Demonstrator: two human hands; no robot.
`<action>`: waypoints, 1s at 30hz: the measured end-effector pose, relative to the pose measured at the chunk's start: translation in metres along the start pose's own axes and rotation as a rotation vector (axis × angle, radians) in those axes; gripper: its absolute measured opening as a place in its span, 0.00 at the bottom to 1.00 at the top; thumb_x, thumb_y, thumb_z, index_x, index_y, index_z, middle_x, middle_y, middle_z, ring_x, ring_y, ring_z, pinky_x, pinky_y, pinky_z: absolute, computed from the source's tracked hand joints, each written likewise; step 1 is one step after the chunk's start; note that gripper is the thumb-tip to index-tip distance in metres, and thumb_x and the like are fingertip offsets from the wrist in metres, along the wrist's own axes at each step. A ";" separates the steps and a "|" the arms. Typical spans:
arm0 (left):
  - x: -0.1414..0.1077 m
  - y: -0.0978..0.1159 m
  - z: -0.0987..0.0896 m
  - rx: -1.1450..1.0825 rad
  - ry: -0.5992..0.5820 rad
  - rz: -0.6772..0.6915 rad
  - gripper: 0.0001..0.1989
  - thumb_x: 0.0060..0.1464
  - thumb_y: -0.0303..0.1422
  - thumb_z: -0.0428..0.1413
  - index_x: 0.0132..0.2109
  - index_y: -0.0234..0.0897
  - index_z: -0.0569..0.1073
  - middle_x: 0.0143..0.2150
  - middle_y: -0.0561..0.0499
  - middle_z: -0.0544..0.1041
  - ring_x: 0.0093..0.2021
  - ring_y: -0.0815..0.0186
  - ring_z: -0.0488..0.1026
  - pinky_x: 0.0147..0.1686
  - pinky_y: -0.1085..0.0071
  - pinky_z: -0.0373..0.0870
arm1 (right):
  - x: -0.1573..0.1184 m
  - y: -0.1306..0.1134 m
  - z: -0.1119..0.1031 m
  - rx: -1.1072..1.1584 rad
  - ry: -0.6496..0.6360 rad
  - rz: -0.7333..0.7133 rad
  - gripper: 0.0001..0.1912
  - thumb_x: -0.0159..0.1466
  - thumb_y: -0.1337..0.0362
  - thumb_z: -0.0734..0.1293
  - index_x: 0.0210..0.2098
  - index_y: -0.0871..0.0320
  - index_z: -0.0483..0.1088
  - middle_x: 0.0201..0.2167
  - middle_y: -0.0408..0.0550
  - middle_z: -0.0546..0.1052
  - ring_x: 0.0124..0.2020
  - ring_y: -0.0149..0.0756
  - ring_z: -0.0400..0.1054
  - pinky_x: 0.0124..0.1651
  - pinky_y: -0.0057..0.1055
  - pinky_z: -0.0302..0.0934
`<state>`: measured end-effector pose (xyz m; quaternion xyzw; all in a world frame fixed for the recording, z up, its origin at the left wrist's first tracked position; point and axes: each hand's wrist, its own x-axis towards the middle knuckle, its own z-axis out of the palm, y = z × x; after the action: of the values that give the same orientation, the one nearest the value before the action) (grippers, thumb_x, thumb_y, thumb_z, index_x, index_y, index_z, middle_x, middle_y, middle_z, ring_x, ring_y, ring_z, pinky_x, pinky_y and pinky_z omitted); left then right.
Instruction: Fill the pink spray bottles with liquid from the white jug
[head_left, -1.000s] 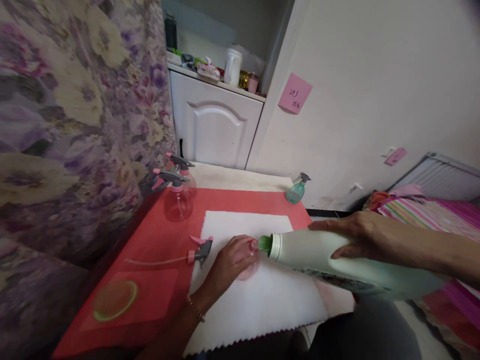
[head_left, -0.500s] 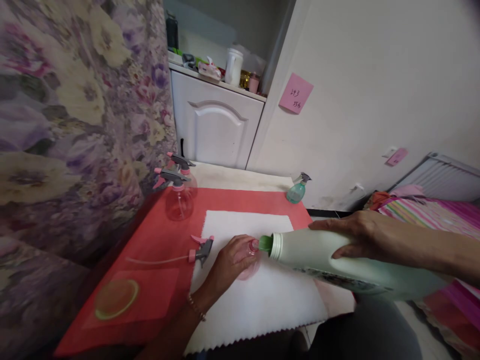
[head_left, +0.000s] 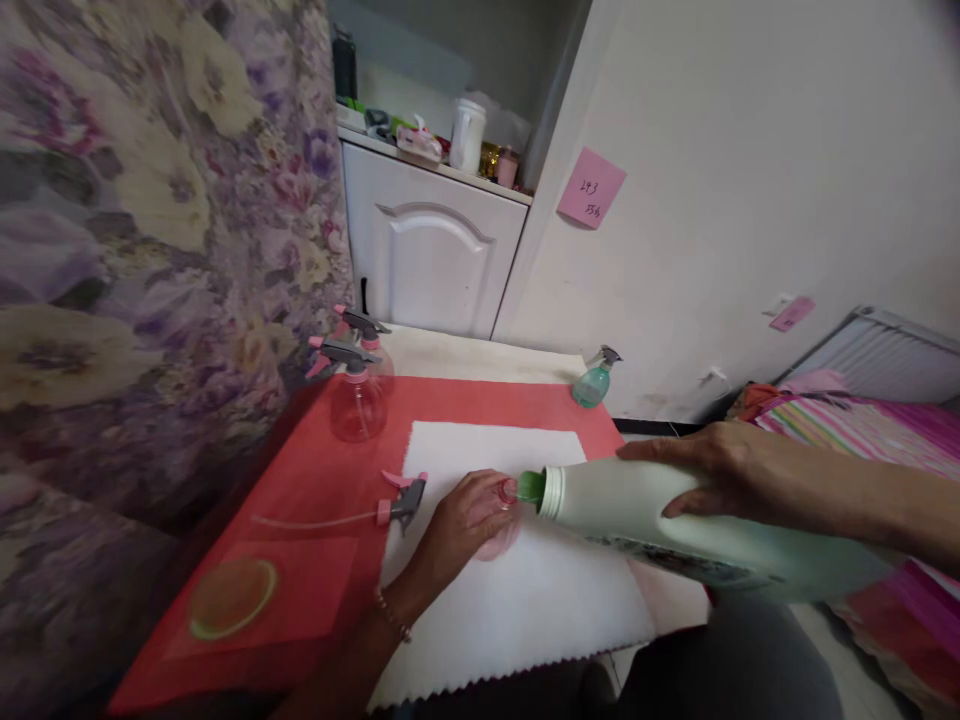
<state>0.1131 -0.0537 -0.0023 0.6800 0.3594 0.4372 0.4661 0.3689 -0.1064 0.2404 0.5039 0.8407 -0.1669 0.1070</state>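
Note:
My left hand (head_left: 469, 515) is wrapped round a small clear pink bottle (head_left: 499, 535) on the white cloth (head_left: 555, 590). In my right hand (head_left: 712, 470) is a large pale green jug (head_left: 630, 500), tilted on its side. Its green spout (head_left: 532, 487) meets the pink bottle's open neck. Whether liquid flows between them is too small to tell. A grey and pink spray head (head_left: 405, 503) lies left of my left hand, its thin tube pointing left. Two pink spray bottles (head_left: 358, 408) stand at the back left, and a green spray bottle (head_left: 592, 384) at the back right.
A round, green-rimmed lid-like thing (head_left: 233, 598) lies on the red cover (head_left: 315, 480) at the front left. A flowered curtain (head_left: 165, 250) hangs along the left. Behind the table is a white cabinet (head_left: 435, 235); a bed with striped covers (head_left: 847, 430) is at the right.

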 end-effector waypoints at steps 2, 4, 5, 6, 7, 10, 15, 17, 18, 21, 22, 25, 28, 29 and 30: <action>0.000 -0.001 0.000 0.002 -0.001 -0.002 0.17 0.53 0.33 0.58 0.51 0.40 0.72 0.53 0.46 0.73 0.56 0.59 0.69 0.59 0.61 0.63 | 0.000 0.001 0.001 0.007 -0.002 -0.002 0.27 0.64 0.51 0.64 0.61 0.49 0.61 0.30 0.40 0.76 0.23 0.28 0.65 0.25 0.23 0.53; 0.000 -0.001 0.000 -0.005 -0.001 0.000 0.17 0.53 0.33 0.58 0.51 0.41 0.72 0.53 0.46 0.73 0.56 0.58 0.69 0.59 0.61 0.63 | 0.000 0.000 0.001 0.019 -0.004 -0.011 0.26 0.64 0.51 0.64 0.61 0.49 0.62 0.30 0.40 0.76 0.24 0.29 0.66 0.26 0.23 0.54; 0.000 -0.002 0.000 -0.011 -0.001 0.001 0.17 0.53 0.33 0.58 0.51 0.41 0.72 0.53 0.46 0.73 0.56 0.58 0.69 0.59 0.61 0.63 | -0.001 0.000 0.001 0.020 -0.001 -0.014 0.26 0.65 0.51 0.64 0.60 0.49 0.62 0.30 0.40 0.76 0.24 0.29 0.66 0.26 0.23 0.53; 0.000 -0.002 0.000 -0.016 0.000 0.001 0.17 0.53 0.33 0.58 0.51 0.41 0.72 0.53 0.46 0.73 0.56 0.58 0.69 0.59 0.61 0.63 | -0.001 -0.001 0.001 0.015 0.003 -0.014 0.26 0.65 0.52 0.64 0.60 0.50 0.62 0.30 0.41 0.76 0.24 0.29 0.65 0.25 0.23 0.52; 0.000 -0.002 0.000 -0.019 -0.001 0.001 0.17 0.53 0.33 0.59 0.51 0.41 0.72 0.53 0.46 0.73 0.56 0.58 0.69 0.59 0.61 0.63 | -0.001 -0.001 0.001 0.006 0.008 -0.013 0.26 0.65 0.52 0.63 0.60 0.51 0.62 0.30 0.41 0.75 0.23 0.28 0.64 0.24 0.23 0.51; 0.000 -0.004 0.000 -0.018 0.000 0.002 0.17 0.53 0.34 0.59 0.51 0.41 0.72 0.53 0.46 0.73 0.56 0.58 0.69 0.59 0.62 0.63 | -0.001 -0.002 0.000 -0.008 0.010 -0.010 0.26 0.65 0.52 0.63 0.60 0.52 0.62 0.28 0.42 0.74 0.22 0.29 0.63 0.24 0.24 0.50; 0.000 -0.003 -0.001 -0.041 0.005 0.028 0.17 0.53 0.36 0.59 0.51 0.41 0.73 0.52 0.48 0.74 0.55 0.57 0.70 0.57 0.66 0.65 | -0.001 -0.004 -0.001 0.011 0.008 -0.012 0.25 0.65 0.56 0.64 0.61 0.50 0.62 0.30 0.42 0.76 0.25 0.31 0.68 0.28 0.24 0.55; 0.000 -0.002 -0.001 -0.041 0.005 0.029 0.17 0.53 0.36 0.59 0.50 0.41 0.73 0.51 0.48 0.75 0.55 0.58 0.70 0.57 0.66 0.65 | -0.001 -0.005 -0.001 0.019 0.007 -0.012 0.25 0.65 0.57 0.64 0.61 0.50 0.61 0.32 0.42 0.77 0.27 0.32 0.69 0.29 0.24 0.56; 0.000 -0.002 -0.001 -0.040 0.006 0.028 0.17 0.53 0.36 0.59 0.50 0.41 0.73 0.51 0.48 0.75 0.55 0.58 0.70 0.57 0.66 0.65 | -0.001 -0.005 -0.002 0.021 0.004 -0.012 0.26 0.65 0.57 0.64 0.61 0.50 0.61 0.33 0.43 0.77 0.28 0.32 0.70 0.30 0.25 0.56; 0.000 -0.001 -0.001 -0.040 0.007 0.019 0.17 0.53 0.36 0.59 0.50 0.41 0.73 0.52 0.47 0.74 0.55 0.58 0.70 0.57 0.65 0.65 | -0.001 -0.004 -0.002 0.020 -0.001 -0.010 0.26 0.65 0.56 0.64 0.62 0.51 0.60 0.36 0.44 0.78 0.29 0.33 0.71 0.31 0.26 0.57; 0.000 -0.001 -0.001 -0.042 0.006 0.017 0.16 0.53 0.36 0.59 0.50 0.41 0.73 0.52 0.47 0.74 0.55 0.59 0.70 0.57 0.65 0.65 | -0.001 -0.004 -0.001 0.021 0.001 -0.012 0.26 0.65 0.56 0.64 0.62 0.51 0.60 0.37 0.45 0.79 0.30 0.34 0.72 0.32 0.26 0.58; 0.000 -0.002 -0.001 -0.041 0.002 0.017 0.16 0.53 0.34 0.59 0.50 0.41 0.73 0.52 0.47 0.74 0.55 0.60 0.70 0.57 0.65 0.64 | -0.001 -0.002 -0.001 0.020 0.019 -0.030 0.26 0.65 0.57 0.64 0.62 0.52 0.61 0.39 0.47 0.79 0.33 0.35 0.73 0.34 0.27 0.58; 0.000 -0.004 -0.001 -0.039 -0.002 0.021 0.17 0.53 0.34 0.59 0.51 0.42 0.72 0.52 0.47 0.73 0.55 0.60 0.70 0.57 0.64 0.64 | -0.001 -0.002 -0.001 0.024 0.022 -0.039 0.26 0.65 0.57 0.64 0.62 0.54 0.62 0.35 0.47 0.79 0.29 0.33 0.71 0.31 0.26 0.57; 0.000 -0.004 -0.001 -0.041 -0.005 0.022 0.17 0.54 0.35 0.59 0.51 0.42 0.72 0.53 0.47 0.73 0.55 0.59 0.70 0.57 0.64 0.64 | -0.001 -0.002 -0.001 0.027 0.018 -0.035 0.26 0.65 0.56 0.64 0.62 0.53 0.62 0.34 0.46 0.78 0.28 0.33 0.71 0.30 0.26 0.57; 0.000 -0.004 -0.001 -0.045 -0.008 0.020 0.17 0.54 0.35 0.59 0.51 0.42 0.72 0.53 0.47 0.73 0.55 0.59 0.69 0.57 0.64 0.64 | -0.001 -0.003 -0.001 0.028 0.018 -0.032 0.26 0.65 0.56 0.64 0.62 0.53 0.61 0.33 0.45 0.78 0.27 0.32 0.70 0.29 0.26 0.56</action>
<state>0.1123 -0.0518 -0.0064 0.6747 0.3411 0.4469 0.4783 0.3667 -0.1081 0.2426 0.4933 0.8471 -0.1760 0.0898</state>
